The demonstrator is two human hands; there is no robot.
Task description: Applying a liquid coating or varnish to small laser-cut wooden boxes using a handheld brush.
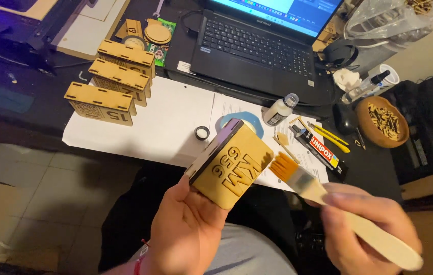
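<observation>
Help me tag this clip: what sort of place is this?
Probably a home hobby or craft desk for laser-cut wood items. A laptop sits among small wooden boxes, a glue tube and a bowl of wooden bits; the right hand holds a brush.

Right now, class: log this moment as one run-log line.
left hand: holds wooden box | right hand: holds paintbrush | bristles beside box | behind: laptop

wooden boxes [233, 163]: 4 | brushes [328, 201]: 1 | laptops [257, 43]: 1 | glue bottles [280, 109]: 1 | bowls [383, 122]: 1
</observation>
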